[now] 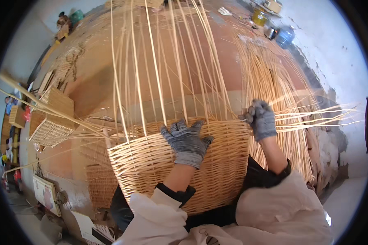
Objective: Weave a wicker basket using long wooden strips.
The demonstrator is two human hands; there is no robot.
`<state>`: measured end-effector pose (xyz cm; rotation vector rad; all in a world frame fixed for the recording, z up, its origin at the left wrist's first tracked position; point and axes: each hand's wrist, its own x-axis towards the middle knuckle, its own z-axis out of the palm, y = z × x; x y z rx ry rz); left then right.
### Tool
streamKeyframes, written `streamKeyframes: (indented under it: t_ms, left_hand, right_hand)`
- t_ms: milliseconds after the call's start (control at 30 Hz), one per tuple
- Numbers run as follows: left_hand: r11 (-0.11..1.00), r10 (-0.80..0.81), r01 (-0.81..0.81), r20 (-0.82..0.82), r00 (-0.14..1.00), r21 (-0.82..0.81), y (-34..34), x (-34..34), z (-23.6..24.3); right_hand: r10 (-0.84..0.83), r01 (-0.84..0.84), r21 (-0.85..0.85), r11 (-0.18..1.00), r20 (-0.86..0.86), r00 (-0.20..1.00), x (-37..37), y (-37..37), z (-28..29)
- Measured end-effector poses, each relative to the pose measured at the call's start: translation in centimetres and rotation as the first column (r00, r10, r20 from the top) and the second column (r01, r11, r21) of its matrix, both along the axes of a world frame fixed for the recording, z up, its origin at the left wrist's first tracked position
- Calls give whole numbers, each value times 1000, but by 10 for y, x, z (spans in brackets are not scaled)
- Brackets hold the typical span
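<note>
A half-woven wicker basket (216, 171) rests across my lap, its near wall tightly woven in pale rods. Long upright stakes (153, 53) rise from its rim and lean away from me. My left hand (186, 141), in a grey knitted glove, lies on the top of the near wall with its fingers spread. At the basket's right corner my gloved right hand (261, 119) is closed, fingertips pinching at the rim. A blurred wicker rod (296, 96) trails rightward from it; its gripped part is hidden. Several loose rod ends (315, 122) stick out to the right behind that hand.
A large heap of loose rods (286, 143) lies on the floor at right, by the wall. Woven wicker pieces (55, 116) stand at left, where long rods (49, 108) project from the basket. A blue water jug (285, 36) stands at the far right.
</note>
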<state>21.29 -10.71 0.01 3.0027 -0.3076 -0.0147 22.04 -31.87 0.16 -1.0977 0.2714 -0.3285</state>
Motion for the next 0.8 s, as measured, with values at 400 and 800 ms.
streamKeyframes:
  t_ms: [400,800]
  left_hand:
    - [946,-225,214,-20,974,-244,-86,-8,-3]
    - [895,-415,323,-308,856,-309,-125,67,-18]
  right_hand:
    - [132,-402,-117,908,-831,541,36,-172,-22]
    - [527,-585,-542,604,-280,802,-79,-28,119]
